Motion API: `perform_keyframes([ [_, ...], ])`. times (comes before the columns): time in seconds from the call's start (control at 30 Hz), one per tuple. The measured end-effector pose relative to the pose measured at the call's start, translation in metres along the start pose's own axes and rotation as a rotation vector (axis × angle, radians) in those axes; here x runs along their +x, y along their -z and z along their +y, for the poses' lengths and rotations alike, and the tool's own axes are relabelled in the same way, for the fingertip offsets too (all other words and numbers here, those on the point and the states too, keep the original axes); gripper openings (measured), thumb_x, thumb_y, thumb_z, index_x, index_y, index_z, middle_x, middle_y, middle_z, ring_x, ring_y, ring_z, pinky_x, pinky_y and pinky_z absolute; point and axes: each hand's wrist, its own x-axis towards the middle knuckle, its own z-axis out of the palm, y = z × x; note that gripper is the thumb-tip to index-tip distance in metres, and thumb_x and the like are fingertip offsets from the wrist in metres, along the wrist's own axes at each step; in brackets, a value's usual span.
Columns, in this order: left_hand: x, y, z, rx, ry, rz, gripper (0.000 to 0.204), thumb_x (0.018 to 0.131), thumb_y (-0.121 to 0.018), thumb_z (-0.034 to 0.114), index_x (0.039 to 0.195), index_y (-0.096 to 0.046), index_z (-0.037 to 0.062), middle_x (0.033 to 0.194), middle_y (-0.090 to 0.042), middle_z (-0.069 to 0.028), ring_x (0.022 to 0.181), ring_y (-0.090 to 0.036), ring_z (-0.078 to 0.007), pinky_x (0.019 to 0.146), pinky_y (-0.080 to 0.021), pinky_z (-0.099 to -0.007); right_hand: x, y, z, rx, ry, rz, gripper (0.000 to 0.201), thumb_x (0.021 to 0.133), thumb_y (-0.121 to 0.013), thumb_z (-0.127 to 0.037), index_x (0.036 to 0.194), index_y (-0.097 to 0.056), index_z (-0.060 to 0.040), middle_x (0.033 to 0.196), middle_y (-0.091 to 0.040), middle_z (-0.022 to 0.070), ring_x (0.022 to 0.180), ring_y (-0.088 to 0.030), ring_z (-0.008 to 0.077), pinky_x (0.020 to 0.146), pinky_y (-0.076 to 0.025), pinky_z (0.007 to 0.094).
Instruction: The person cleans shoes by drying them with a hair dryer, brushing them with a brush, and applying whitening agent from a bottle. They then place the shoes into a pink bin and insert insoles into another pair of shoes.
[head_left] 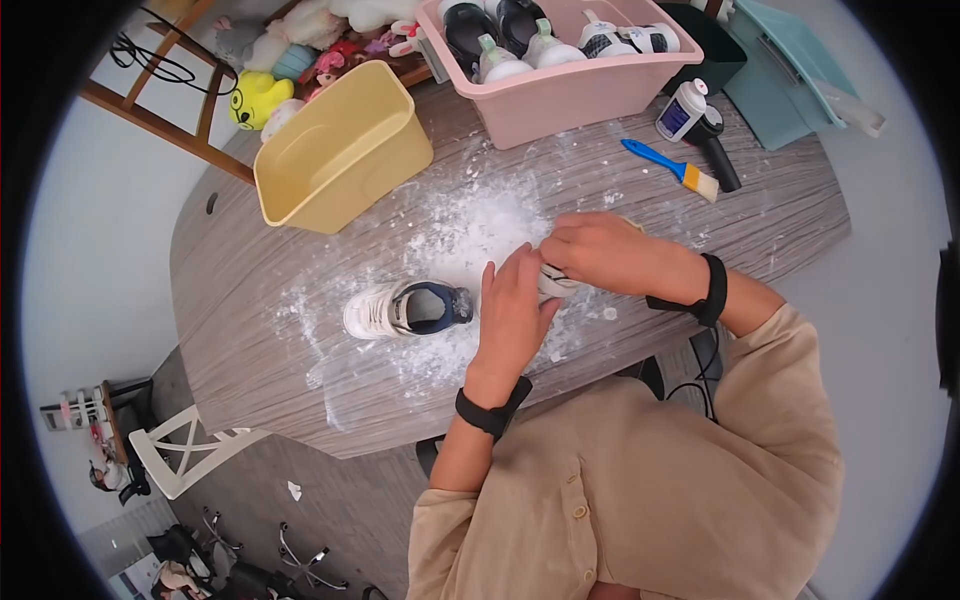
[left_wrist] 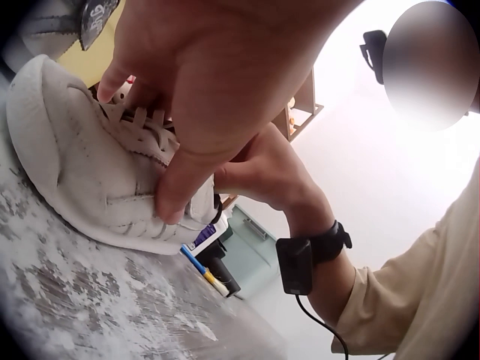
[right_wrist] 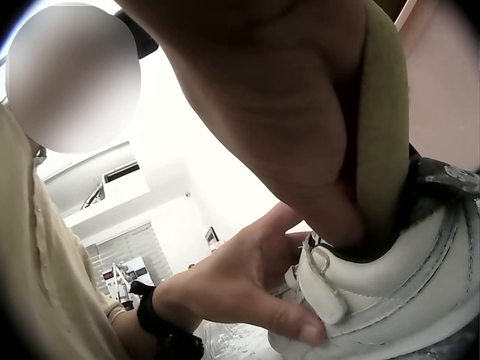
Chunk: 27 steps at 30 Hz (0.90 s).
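My left hand point(head_left: 513, 310) holds a white lace-up sneaker point(left_wrist: 90, 165) on the table, its thumb pressed on the side and its fingers over the laces. In the right wrist view, a yellowish-green insole point(right_wrist: 384, 120) stands up out of the sneaker's opening. My right hand point(head_left: 612, 255) grips that insole, fingers reaching down into the opening; the fingertips are hidden inside. To the left, the matching white sneaker point(head_left: 375, 312) with dark blue lining sits on the table, its heel dusted with white powder.
White powder point(head_left: 490, 225) is spread across the wooden table point(head_left: 250, 350). A yellow bin point(head_left: 345, 165) and a pink bin point(head_left: 580, 105) of shoes stand at the back. At the back right are a blue-handled brush point(head_left: 672, 165), a white bottle point(head_left: 682, 110), a black-handled tool point(head_left: 718, 155) and a teal bin point(head_left: 780, 90).
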Motion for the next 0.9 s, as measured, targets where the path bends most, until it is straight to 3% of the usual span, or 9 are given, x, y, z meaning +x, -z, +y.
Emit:
perform_keyframes([
  [0.1, 0.001, 0.004, 0.005, 0.005, -0.015, -0.04, 0.063, 0.07, -0.076, 0.005, 0.124, -0.044, 0.0113, 0.129, -0.052, -0.0175, 0.12, -0.05, -0.0363, 0.103, -0.032, -0.0559, -0.01, 0.022, -0.005, 0.006, 0.006, 0.112, 0.038, 0.065, -0.075, -0.009, 0.097, -0.055, -0.0058, 0.107, -0.06, 0.0106, 0.105, -0.053, 0.0327, 0.089, -0.045, 0.0411],
  [0.2, 0.0, 0.003, 0.003, -0.008, -0.021, -0.037, 0.063, 0.07, -0.076, 0.005, 0.123, -0.044, 0.0113, 0.131, -0.051, -0.0178, 0.122, -0.048, -0.0365, 0.103, -0.032, -0.0559, -0.024, 0.052, -0.011, -0.031, -0.016, 0.185, 0.048, 0.06, -0.08, -0.011, 0.1, -0.053, -0.0076, 0.112, -0.056, 0.0118, 0.111, -0.05, 0.0341, 0.094, -0.041, 0.0428],
  [0.5, -0.001, 0.002, 0.001, -0.007, -0.028, -0.036, 0.063, 0.07, -0.076, 0.005, 0.124, -0.044, 0.0124, 0.133, -0.049, -0.0188, 0.124, -0.047, -0.0367, 0.103, -0.033, -0.0561, -0.047, 0.049, 0.008, 0.007, -0.157, 0.009, 0.042, 0.064, -0.077, -0.004, 0.1, -0.055, -0.0064, 0.11, -0.057, 0.011, 0.103, -0.053, 0.0329, 0.09, -0.043, 0.0403],
  [0.7, 0.0, 0.002, 0.002, 0.003, -0.029, -0.041, 0.064, 0.07, -0.076, 0.006, 0.124, -0.043, 0.0129, 0.135, -0.048, -0.0191, 0.125, -0.045, -0.0376, 0.103, -0.033, -0.0563, -0.039, 0.033, 0.01, 0.042, -0.023, 0.075, 0.017, 0.071, -0.07, -0.005, 0.084, -0.06, -0.0038, 0.095, -0.061, 0.0089, 0.097, -0.055, 0.0292, 0.083, -0.046, 0.0384],
  [0.9, -0.002, 0.0, 0.002, 0.01, -0.029, -0.05, 0.069, 0.071, -0.076, 0.007, 0.13, -0.041, 0.0129, 0.138, -0.045, -0.0195, 0.127, -0.043, -0.0375, 0.103, -0.032, -0.0563, -0.033, 0.009, 0.014, 0.069, -0.002, 0.121, 0.012, 0.073, -0.067, -0.003, 0.083, -0.06, -0.0033, 0.091, -0.063, 0.0086, 0.084, -0.056, 0.0282, 0.075, -0.048, 0.0382],
])
